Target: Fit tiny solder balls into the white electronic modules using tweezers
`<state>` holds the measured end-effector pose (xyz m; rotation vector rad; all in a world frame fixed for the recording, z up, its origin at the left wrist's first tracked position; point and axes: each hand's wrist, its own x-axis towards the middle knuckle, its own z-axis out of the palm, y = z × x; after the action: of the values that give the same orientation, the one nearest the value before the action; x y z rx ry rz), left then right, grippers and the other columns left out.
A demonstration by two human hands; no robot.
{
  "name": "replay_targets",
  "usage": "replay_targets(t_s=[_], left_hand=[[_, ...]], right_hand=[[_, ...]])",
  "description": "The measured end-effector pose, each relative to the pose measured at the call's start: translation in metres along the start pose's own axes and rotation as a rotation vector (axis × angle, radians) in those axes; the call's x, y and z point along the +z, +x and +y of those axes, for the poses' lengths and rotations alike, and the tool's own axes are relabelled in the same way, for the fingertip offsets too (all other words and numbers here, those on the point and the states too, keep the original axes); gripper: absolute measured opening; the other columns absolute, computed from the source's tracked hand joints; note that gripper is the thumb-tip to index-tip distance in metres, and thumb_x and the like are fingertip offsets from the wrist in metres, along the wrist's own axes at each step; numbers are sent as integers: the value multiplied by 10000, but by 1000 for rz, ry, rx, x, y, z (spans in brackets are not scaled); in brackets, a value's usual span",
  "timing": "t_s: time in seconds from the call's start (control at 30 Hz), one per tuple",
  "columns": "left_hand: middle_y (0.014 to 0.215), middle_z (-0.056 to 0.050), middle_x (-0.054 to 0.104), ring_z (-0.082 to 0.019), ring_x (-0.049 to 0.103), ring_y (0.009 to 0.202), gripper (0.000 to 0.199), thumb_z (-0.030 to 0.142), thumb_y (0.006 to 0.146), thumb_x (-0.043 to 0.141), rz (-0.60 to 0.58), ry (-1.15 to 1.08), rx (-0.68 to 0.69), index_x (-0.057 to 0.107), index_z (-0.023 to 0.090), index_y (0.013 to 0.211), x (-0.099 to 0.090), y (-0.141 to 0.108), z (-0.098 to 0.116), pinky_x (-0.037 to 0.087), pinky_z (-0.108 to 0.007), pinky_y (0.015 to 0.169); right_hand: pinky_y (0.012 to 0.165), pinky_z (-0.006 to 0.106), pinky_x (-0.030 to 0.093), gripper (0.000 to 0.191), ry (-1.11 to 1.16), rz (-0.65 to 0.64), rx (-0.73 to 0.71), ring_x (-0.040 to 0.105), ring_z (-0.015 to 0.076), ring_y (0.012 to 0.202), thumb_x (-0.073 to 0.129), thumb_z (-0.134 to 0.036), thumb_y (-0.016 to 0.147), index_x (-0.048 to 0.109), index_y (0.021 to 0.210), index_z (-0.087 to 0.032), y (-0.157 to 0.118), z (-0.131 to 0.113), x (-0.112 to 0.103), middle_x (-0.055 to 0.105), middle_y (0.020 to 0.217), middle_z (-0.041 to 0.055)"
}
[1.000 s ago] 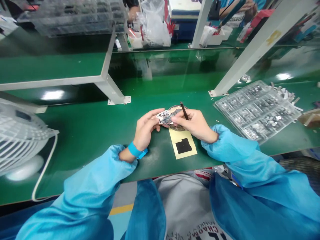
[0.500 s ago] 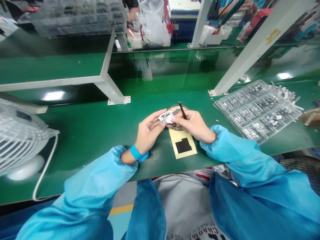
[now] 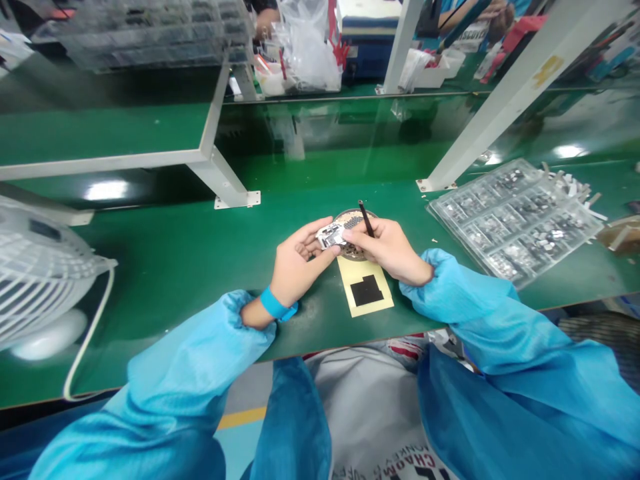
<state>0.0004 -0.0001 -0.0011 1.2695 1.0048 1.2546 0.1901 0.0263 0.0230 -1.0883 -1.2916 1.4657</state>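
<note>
Between thumb and fingers, my left hand [image 3: 300, 257] holds a small white and silver part [image 3: 330, 235]. My right hand [image 3: 393, 248] pinches a thin black tool [image 3: 366, 219], its upper end pointing up; the fingertips touch the right side of the part. Partly hidden beneath both hands lies a round dish [image 3: 354, 253] with small pieces in it. Just in front of the dish, a pale yellow sheet [image 3: 356, 309] with a black patch [image 3: 367, 291] lies flat on the green table [image 3: 200, 267].
At the right sits a clear compartment tray [image 3: 517, 220] of small metal parts. A white fan [image 3: 45, 267] with a cord stands at the left. Metal shelf legs [image 3: 230, 183] rise behind my hands. Another person's hands [image 3: 495, 13] show at the top right.
My left thumb has shifted right and slightly up along the lower edge of the part. My right hand and the black tool have hardly moved.
</note>
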Motion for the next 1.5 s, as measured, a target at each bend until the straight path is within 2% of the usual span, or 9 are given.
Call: replay_targets(t_s=[0.43, 0.57, 0.67, 0.83, 1.0, 1.13, 1.27, 1.37, 1.5], left_hand=[[1213, -118, 742, -233, 736, 1016, 548, 327, 843, 814, 31, 179, 108, 682, 187, 1356, 0, -4, -4, 616, -378, 931], [1209, -82, 757, -191, 730, 892, 485, 320, 858, 799, 63, 353, 228, 717, 237, 1329, -3, -5, -2, 627, -345, 848], [1219, -73, 759, -191, 729, 889, 459, 312, 853, 806, 86, 444, 297, 736, 251, 1302, -3, -5, 2, 627, -347, 855], [1200, -112, 761, -221, 758, 941, 521, 343, 825, 835, 13, 109, 102, 721, 188, 1309, 1, -4, 4, 641, -370, 882], [1140, -116, 772, -202, 766, 863, 481, 288, 778, 876, -28, -126, 8, 742, 170, 1225, 5, -3, 5, 661, -361, 841], [1196, -110, 746, -214, 754, 965, 409, 263, 794, 860, -29, -146, 1, 766, 198, 1187, 9, -6, 8, 656, -358, 873], [1206, -98, 693, -222, 716, 1075, 319, 256, 808, 843, -34, -125, 80, 800, 223, 1123, 11, -8, 6, 641, -333, 897], [1227, -99, 682, -230, 693, 1129, 315, 279, 830, 824, -32, -36, 123, 794, 225, 1139, 10, -8, 5, 614, -341, 950], [1264, -93, 731, -238, 693, 1128, 352, 326, 910, 744, -62, 211, 95, 754, 218, 1244, 7, -7, 6, 559, -374, 1010]], right_hand=[[483, 216, 345, 398, 12, -11, 33, 444, 66, 525, 913, -465, 678, 707, 744, -130, -1, -1, 2, 540, 576, -23], [485, 219, 356, 431, -1, -11, 48, 457, 71, 537, 907, -496, 676, 682, 721, -132, -1, -2, 2, 562, 600, -11], [533, 224, 426, 440, -21, -13, 30, 518, 85, 596, 896, -508, 691, 668, 720, -133, -1, -1, 1, 624, 690, 20], [643, 235, 546, 515, -8, -17, -95, 621, 112, 745, 943, -416, 649, 670, 1005, -165, -2, 5, 1, 689, 985, 53], [761, 279, 614, 459, 70, -78, -101, 655, 143, 861, 929, -404, 676, 657, 958, -165, 0, 11, 2, 683, 1072, 74], [750, 294, 624, 492, 94, -77, -52, 663, 148, 829, 945, -413, 643, 675, 974, -170, -2, 10, 6, 676, 986, 48], [705, 296, 592, 487, 54, -94, -34, 644, 154, 767, 951, -468, 607, 680, 865, -156, -3, 6, 10, 663, 835, 29], [699, 290, 532, 482, -62, -51, -104, 589, 145, 743, 936, -512, 618, 661, 798, -160, -2, 6, 11, 642, 788, 20], [781, 306, 480, 445, -204, -19, -228, 574, 160, 817, 876, -532, 720, 642, 775, -158, 0, 5, 10, 645, 850, 42]])
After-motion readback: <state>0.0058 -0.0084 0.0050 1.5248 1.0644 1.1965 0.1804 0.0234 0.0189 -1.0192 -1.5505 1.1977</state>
